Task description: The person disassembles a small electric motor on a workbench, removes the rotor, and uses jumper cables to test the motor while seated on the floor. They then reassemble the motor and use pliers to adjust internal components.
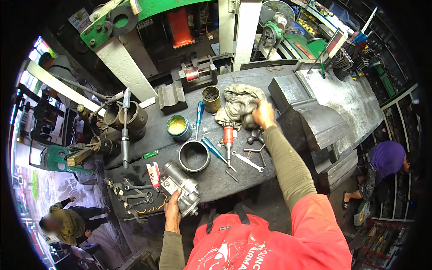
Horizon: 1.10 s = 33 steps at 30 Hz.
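My left hand is closed round the lower side of a silvery cast-metal starter motor housing, at the near edge of the bench. My right arm reaches far forward. Its hand, slightly blurred, grips the right side of a crumpled grey-beige rag. Just below the rag lies a red air ratchet-like tool. Between the hands are a dark metal ring casing, a blue-handled screwdriver and an open-ended wrench. A small red-and-white box lies against the housing.
A tin of dark grease, a tub of yellow grease and another screwdriver stand or lie farther back. Several wrenches lie at left, with a vise beyond. Steel blocks bound the right. Other people are nearby.
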Tool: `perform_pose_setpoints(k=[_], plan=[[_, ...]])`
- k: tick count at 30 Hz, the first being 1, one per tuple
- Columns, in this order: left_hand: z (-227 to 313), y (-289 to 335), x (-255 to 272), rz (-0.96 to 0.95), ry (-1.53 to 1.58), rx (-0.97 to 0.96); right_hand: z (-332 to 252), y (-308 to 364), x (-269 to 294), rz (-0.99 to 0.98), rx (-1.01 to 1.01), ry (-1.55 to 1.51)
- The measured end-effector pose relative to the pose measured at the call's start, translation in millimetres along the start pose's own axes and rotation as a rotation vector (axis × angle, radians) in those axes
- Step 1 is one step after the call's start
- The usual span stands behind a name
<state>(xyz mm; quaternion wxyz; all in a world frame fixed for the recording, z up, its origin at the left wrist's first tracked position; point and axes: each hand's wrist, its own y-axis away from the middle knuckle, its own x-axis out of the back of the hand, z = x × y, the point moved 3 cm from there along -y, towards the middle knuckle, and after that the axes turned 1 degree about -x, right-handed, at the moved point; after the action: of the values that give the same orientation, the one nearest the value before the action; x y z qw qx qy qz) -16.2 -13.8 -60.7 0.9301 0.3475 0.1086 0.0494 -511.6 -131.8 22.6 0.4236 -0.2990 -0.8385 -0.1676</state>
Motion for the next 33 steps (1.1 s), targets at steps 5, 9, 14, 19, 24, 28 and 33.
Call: perform_pose_setpoints(k=[5, 9, 14, 19, 24, 28, 33], plan=[[2.7, -0.8, -7.6, 0.006, 0.003, -0.013, -48.6, -63.1, 101.0, 0.416, 0.193, -0.292], [3.8, -0.9, -11.0, -0.004, 0.020, -0.068, -81.0, -68.6, 160.2, 0.558, 0.361, -0.402], [2.5, -3.4, -8.7, 0.024, -0.005, -0.044, -82.4, -74.7, 172.2, 0.669, 0.437, -0.443], [5.1, -0.1, -11.3, -0.013, 0.008, -0.060, -58.5, -46.5, 113.7, 0.918, 0.434, 0.398], [5.2, 0.9, -13.3, 0.009, 0.022, -0.011, -17.9, -13.1, -22.6, 0.038, 0.627, 0.305], [5.6, 3.3, -12.5, 0.093, -0.050, -0.035, 11.8, -25.6, -85.0, -0.121, 0.498, 0.407], [11.3, 7.6, -16.2, 0.086, -0.115, -0.079, 7.1, -53.1, -91.3, -0.228, 0.520, 0.549]])
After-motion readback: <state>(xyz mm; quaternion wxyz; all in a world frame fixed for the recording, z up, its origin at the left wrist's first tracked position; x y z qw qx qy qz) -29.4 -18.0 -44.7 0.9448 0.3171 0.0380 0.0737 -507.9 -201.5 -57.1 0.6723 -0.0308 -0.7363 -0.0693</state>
